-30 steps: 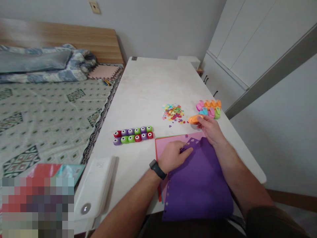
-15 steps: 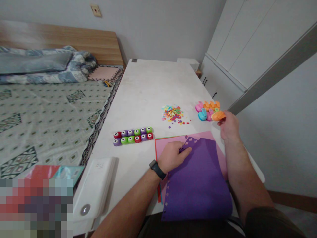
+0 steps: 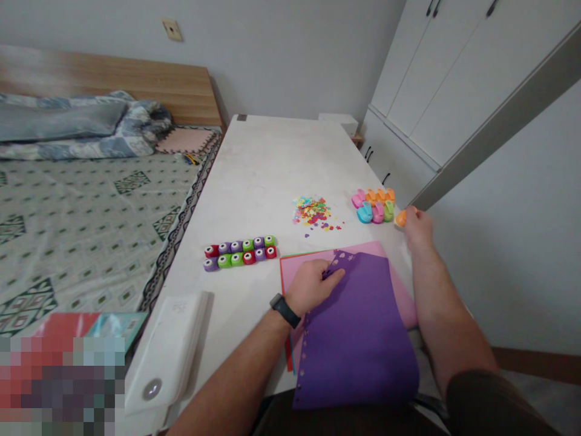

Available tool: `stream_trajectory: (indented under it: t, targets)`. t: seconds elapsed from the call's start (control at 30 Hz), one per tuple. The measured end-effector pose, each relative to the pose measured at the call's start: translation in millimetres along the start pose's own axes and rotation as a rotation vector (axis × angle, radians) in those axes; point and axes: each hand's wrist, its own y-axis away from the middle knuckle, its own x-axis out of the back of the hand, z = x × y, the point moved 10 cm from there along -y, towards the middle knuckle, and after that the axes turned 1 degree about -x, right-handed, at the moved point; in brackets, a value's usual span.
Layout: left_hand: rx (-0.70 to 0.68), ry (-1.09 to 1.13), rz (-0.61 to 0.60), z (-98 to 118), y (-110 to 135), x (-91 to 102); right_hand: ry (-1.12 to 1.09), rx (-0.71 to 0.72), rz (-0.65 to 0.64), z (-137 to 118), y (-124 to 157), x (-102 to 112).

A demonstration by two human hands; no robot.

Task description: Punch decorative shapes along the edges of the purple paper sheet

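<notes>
My left hand [image 3: 312, 286], with a dark watch on its wrist, pinches the upper left edge of a purple sheet of paper [image 3: 363, 327]. Small flower and other shapes are punched out along the sheet's top and left edges. The purple sheet lies partly over a pink sheet [image 3: 399, 290]. At the table's right edge, my right hand [image 3: 420, 230] has its fingers closed on an orange craft punch [image 3: 401, 218]. That punch is just right of a group of pink, orange, blue and green craft punches [image 3: 377, 212].
A pile of coloured paper cutouts [image 3: 312, 211] lies mid-table. Two rows of small round-topped punches [image 3: 240, 253] stand to its left. A white power bank-like device [image 3: 167, 345] sits at the near left. A bed [image 3: 91, 212] adjoins the white table [image 3: 272, 157].
My right hand has moved the orange punch a little to the right, so a gap shows between it and the group. My left hand still holds the purple paper. The view has shifted slightly.
</notes>
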Motion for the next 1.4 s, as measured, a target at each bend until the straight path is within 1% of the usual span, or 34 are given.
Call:
stream_trajectory:
  t: [0.07, 0.1, 0.2, 0.27, 0.4, 0.47, 0.57, 0.63, 0.9, 1.4]
  targets:
    - [0.006, 0.009, 0.000, -1, 0, 0.1, 0.044, -0.017, 0.070, 5, -6, 4]
    - [0.007, 0.013, 0.005, -1, 0, 0.4, 0.058, -0.013, 0.084, 5, -9, 5]
    - [0.007, 0.022, 0.019, -1, 0, 1.4, 0.098, 0.044, 0.075, 3, -21, 1]
    - [0.003, 0.025, 0.023, 0, 1, 1.4, 0.122, 0.077, 0.047, 2, -28, -2]
    - [0.006, 0.027, 0.029, 0, 0, 2.2, 0.160, 0.122, -0.071, 5, -40, -18]
    - [0.013, 0.021, 0.021, 0, 0, 1.9, 0.179, 0.145, -0.109, 7, -44, -24]
    - [0.019, 0.007, 0.007, -1, -1, 0.9, 0.179, 0.168, -0.129, 10, -49, -30]
    - [0.021, 0.003, 0.006, -2, -1, 0.6, 0.159, 0.158, -0.125, 12, -52, -33]
    - [0.020, 0.003, -0.006, -4, -1, -1.8, 0.110, 0.121, -0.111, 15, -57, -40]
    - [0.024, 0.008, 0.009, -3, 0, -0.7, 0.114, 0.118, -0.064, 17, -56, -38]
